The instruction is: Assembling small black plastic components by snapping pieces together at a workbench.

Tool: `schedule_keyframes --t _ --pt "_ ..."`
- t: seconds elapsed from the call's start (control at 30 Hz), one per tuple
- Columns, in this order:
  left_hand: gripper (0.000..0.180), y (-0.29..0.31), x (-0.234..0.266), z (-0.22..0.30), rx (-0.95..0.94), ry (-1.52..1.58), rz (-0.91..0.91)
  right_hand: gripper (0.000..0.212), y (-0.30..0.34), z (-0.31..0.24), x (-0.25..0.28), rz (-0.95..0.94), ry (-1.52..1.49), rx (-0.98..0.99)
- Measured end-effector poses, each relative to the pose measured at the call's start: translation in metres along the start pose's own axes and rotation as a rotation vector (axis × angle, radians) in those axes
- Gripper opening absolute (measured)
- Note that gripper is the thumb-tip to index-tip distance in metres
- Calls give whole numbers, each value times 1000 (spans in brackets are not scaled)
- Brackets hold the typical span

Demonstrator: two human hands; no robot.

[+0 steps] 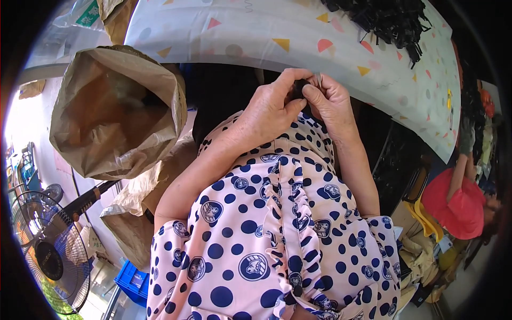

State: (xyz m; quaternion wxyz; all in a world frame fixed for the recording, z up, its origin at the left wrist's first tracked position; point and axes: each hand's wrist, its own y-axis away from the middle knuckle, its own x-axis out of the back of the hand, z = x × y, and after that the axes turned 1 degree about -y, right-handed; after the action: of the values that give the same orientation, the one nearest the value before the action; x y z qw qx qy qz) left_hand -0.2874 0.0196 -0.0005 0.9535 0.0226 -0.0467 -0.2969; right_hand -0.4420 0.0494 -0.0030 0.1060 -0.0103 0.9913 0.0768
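Note:
Both hands meet in front of my chest, just below the table's near edge. My left hand [274,104] is closed, thumb and index finger pinching a small black piece [300,87]. Its exact kind is hard to make out. Close against it, my right hand [335,101] is closed too, its thumb over the same black piece. A thin shiny metal tip [319,80] shows between the right fingers; the rest of that tool is hidden. On the table lies a heap of black strip-like pieces [381,24], farther off to the right.
A patterned white cloth covers the table [240,32]. At my left stands a large open brown paper bag [80,138], with a fan [50,261] and a blue crate [132,282] below. Another person in red [453,202] is at the far right, near yellow chair-like parts [424,221].

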Motion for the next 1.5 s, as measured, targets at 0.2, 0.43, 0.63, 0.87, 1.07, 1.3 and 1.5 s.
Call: schedule_keyframes --t 0.2,0.43,0.63,0.87,1.07,1.3,1.5 --pt "32 3 6 5 -10 83 51 25 13 -9 -10 -29 191 -90" --pt "22 5 8 0 -12 20 62 17 11 3 -14 -29 262 -54" --pt "21 10 6 -5 50 -50 108 14 9 10 -14 -91 271 -58" --pt "27 8 -1 -9 18 -373 178 14 6 23 -13 -76 244 -28" --pt "28 1 6 10 3 -480 194 17 -1 22 -11 -88 18 38" --pt "26 59 121 49 151 -1048 667 28 -45 -26 95 379 1296 411" --pt "40 99 189 49 -44 -1671 619 22 -81 -52 129 147 1745 365"
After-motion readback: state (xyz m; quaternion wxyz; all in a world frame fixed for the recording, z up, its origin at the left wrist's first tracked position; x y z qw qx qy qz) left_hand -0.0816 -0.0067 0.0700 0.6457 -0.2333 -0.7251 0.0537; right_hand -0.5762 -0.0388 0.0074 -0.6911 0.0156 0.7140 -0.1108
